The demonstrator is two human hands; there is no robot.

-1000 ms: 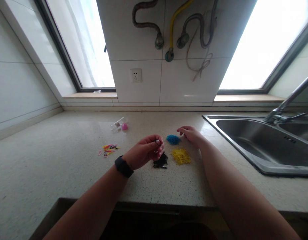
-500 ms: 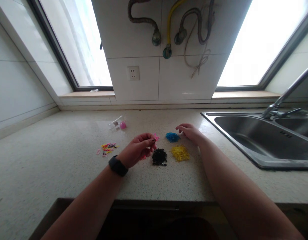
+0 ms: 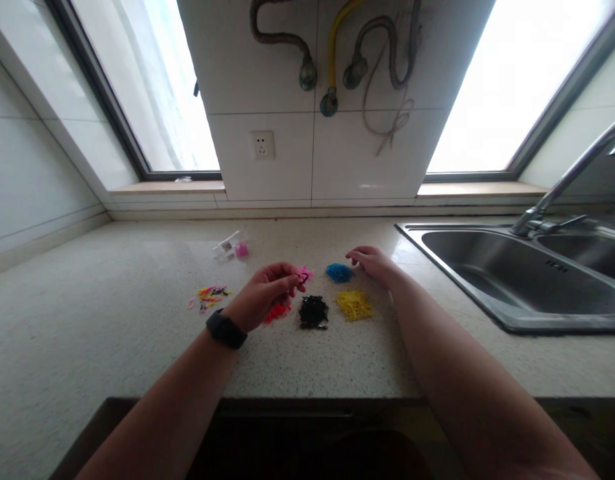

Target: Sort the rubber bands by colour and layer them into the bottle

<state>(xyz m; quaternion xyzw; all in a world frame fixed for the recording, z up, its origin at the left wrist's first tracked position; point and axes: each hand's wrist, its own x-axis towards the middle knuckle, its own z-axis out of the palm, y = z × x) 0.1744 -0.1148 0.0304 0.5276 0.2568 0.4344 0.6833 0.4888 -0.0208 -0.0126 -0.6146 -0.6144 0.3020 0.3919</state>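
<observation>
My left hand [image 3: 270, 288], with a dark watch on its wrist, pinches a small black rubber band [image 3: 304, 280] between thumb and fingers. Just behind those fingertips lies a pile of pink rubber bands [image 3: 307, 271], partly covered. Red rubber bands [image 3: 278, 312] show under the hand. In front of them sits a pile of black rubber bands [image 3: 314, 311]. My right hand [image 3: 371, 261] rests on the counter, fingers loosely stretched and holding nothing. Its fingertips are beside the blue rubber bands [image 3: 340, 273]. A yellow pile of rubber bands [image 3: 354, 305] lies nearer to me.
A small mixed heap of coloured bands [image 3: 211, 297] lies to the left on the speckled counter [image 3: 152, 347]. Behind it are a clear plastic packet [image 3: 224, 247] and a pink round object [image 3: 242, 249]. A steel sink [image 3: 482, 267] with a faucet [image 3: 552, 200] occupies the right.
My left hand has lifted slightly off the piles, uncovering more of the red bands, and the black band shows at its fingertips. My right hand has hardly moved. The view has shifted slightly.
</observation>
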